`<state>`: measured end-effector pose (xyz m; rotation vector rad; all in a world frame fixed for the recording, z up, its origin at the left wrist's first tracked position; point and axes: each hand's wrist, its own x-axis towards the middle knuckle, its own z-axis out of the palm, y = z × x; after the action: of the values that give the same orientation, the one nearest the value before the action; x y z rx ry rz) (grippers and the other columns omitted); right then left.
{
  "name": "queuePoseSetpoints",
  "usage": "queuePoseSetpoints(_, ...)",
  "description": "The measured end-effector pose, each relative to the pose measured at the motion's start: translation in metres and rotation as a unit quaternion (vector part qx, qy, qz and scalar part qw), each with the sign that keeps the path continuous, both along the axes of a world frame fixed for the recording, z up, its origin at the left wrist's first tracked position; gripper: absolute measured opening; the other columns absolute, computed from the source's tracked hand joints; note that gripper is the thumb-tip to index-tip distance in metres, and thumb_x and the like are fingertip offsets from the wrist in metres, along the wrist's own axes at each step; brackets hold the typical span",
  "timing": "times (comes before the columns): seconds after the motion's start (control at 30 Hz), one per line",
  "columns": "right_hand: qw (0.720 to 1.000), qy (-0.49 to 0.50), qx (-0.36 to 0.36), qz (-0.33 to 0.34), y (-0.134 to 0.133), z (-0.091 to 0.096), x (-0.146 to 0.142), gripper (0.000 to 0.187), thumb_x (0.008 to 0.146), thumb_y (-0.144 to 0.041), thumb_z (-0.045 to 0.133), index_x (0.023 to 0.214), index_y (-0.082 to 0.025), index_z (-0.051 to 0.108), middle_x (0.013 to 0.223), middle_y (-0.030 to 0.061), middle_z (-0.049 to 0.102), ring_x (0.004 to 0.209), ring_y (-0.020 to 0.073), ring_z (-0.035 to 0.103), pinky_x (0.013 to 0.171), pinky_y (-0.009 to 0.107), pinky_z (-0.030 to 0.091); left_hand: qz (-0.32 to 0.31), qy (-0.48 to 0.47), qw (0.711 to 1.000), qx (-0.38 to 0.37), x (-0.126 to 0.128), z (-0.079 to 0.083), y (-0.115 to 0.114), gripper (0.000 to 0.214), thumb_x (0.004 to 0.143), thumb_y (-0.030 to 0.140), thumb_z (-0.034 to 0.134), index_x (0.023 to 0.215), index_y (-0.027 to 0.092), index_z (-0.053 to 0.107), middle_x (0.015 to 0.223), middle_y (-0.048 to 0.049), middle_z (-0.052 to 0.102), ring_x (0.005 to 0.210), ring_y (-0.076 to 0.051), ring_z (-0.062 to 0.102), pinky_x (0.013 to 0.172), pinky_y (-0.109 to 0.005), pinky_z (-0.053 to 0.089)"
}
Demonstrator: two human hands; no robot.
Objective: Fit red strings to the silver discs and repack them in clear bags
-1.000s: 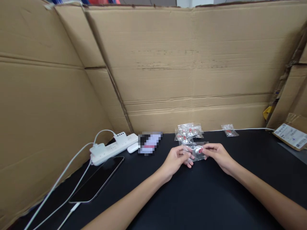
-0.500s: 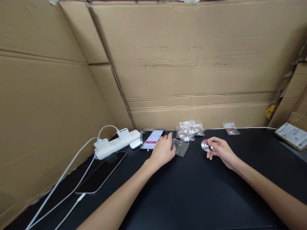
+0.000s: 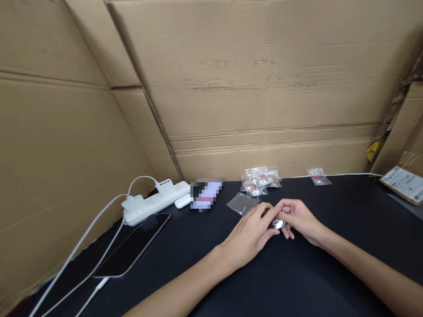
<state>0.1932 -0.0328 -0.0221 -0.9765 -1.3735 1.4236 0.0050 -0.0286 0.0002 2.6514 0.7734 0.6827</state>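
As a disc (image 3: 278, 224) is grasped by left hand (image 3: 251, 232) and right hand (image 3: 301, 220), a bag (image 3: 242, 204) is seen left; packets (image 3: 259, 180), far.

Tabletop (image 3: 350, 215) open right of right hand (image 3: 299, 219); cardboard wall (image 3: 247, 110) blocks behind; power strip (image 3: 153, 206) left.

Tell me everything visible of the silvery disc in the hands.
The silvery disc looks like polished metal, with a curved rim; a red bit shows near it. The left hand and right hand hold it over the black tabletop, covering most of it, so its exact tilt cannot be told.
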Motion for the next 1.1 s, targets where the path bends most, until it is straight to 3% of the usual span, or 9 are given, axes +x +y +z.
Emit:
queuePoseSetpoints(0.2,1.000,0.010,-0.013,-0.005,0.005,0.005,0.008,0.040,0.078,-0.053,0.067,0.087,-0.015,0.060,0.063,0.0007,0.061,0.043,0.0110,0.057,0.036,0.019,0.039,0.015,-0.088,0.993,-0.072,-0.004,-0.001,0.013,0.055,0.090,0.033,0.058,0.141,0.032,0.039,0.123,-0.0061,0.055,0.106,-0.022,0.056,0.095,-0.040,0.046)
queuePoseSetpoints(0.3,0.993,-0.091,0.047,-0.056,0.011,0.001,0.016,0.039,0.083,-0.053,0.059,0.087,-0.015,0.063,0.061,0.0004,0.060,0.041,0.0105,0.051,0.037,0.022,0.036,0.048,-0.170,0.968,-0.179,-0.001,-0.004,0.019,0.047,0.089,0.039,0.058,0.134,0.027,0.049,0.110,-0.0066,0.062,0.093,-0.021,0.059,0.087,-0.039,0.048)
queuePoseSetpoints(0.37,0.961,-0.217,0.139,-0.101,0.013,0.000,0.023,0.032,0.087,-0.047,0.055,0.085,-0.017,0.066,0.062,0.0007,0.061,0.044,0.0108,0.051,0.044,0.024,0.038,0.055,-0.244,0.921,-0.298,0.002,-0.005,0.020,0.045,0.089,0.042,0.057,0.129,0.022,0.053,0.101,-0.0079,0.064,0.080,-0.018,0.059,0.075,-0.034,0.049)
queuePoseSetpoints(0.5,0.858,-0.417,0.270,-0.129,0.013,-0.001,0.033,0.021,0.091,-0.031,0.051,0.086,-0.022,0.070,0.073,0.0014,0.065,0.065,0.0152,0.059,0.064,0.028,0.044,0.005,-0.368,0.781,-0.505,0.006,-0.001,0.016,0.044,0.087,0.043,0.062,0.123,0.017,0.056,0.098,-0.0109,0.065,0.073,-0.013,0.057,0.068,-0.028,0.046)
queuePoseSetpoints(0.6,0.815,-0.475,0.288,-0.165,0.011,-0.002,0.034,0.019,0.090,-0.029,0.052,0.089,-0.023,0.070,0.081,0.0032,0.062,0.070,0.0165,0.060,0.067,0.029,0.045,-0.034,-0.411,0.684,-0.601,0.007,0.002,0.014,0.043,0.090,0.046,0.057,0.121,0.017,0.055,0.096,-0.0117,0.065,0.070,-0.013,0.057,0.068,-0.029,0.046)
queuePoseSetpoints(0.67,0.803,-0.470,0.312,-0.190,0.009,-0.001,0.032,0.019,0.091,-0.029,0.052,0.093,-0.022,0.069,0.088,0.0048,0.060,0.073,0.0167,0.060,0.068,0.030,0.047,-0.047,-0.415,0.654,-0.630,0.007,0.002,0.014,0.042,0.091,0.047,0.055,0.120,0.016,0.055,0.094,-0.0117,0.064,0.069,-0.013,0.057,0.068,-0.029,0.046)
queuePoseSetpoints(0.77,0.810,-0.395,0.380,-0.207,0.002,0.004,0.022,0.020,0.092,-0.026,0.050,0.102,-0.021,0.066,0.095,0.0066,0.057,0.078,0.0168,0.060,0.070,0.030,0.049,-0.060,-0.410,0.652,-0.636,0.007,0.001,0.014,0.039,0.091,0.046,0.056,0.115,0.016,0.057,0.092,-0.0109,0.063,0.068,-0.013,0.057,0.067,-0.029,0.046)
queuePoseSetpoints(0.87,0.815,-0.323,0.446,-0.181,-0.007,0.011,0.011,0.018,0.093,-0.024,0.051,0.106,-0.021,0.063,0.094,0.0062,0.056,0.082,0.0167,0.060,0.072,0.029,0.050,-0.069,-0.405,0.663,-0.626,0.008,0.000,0.012,0.033,0.088,0.041,0.062,0.110,0.016,0.058,0.088,-0.0075,0.061,0.068,-0.013,0.058,0.067,-0.029,0.046)
queuePoseSetpoints(1.1,0.816,-0.329,0.465,-0.100,-0.015,0.014,0.003,0.015,0.094,-0.019,0.049,0.103,-0.021,0.061,0.093,0.0052,0.057,0.075,0.0140,0.057,0.067,0.027,0.048,-0.065,-0.360,0.719,-0.592,0.007,-0.004,0.009,0.030,0.083,0.033,0.069,0.105,0.016,0.056,0.078,-0.0035,0.061,0.073,-0.015,0.062,0.074,-0.033,0.048)
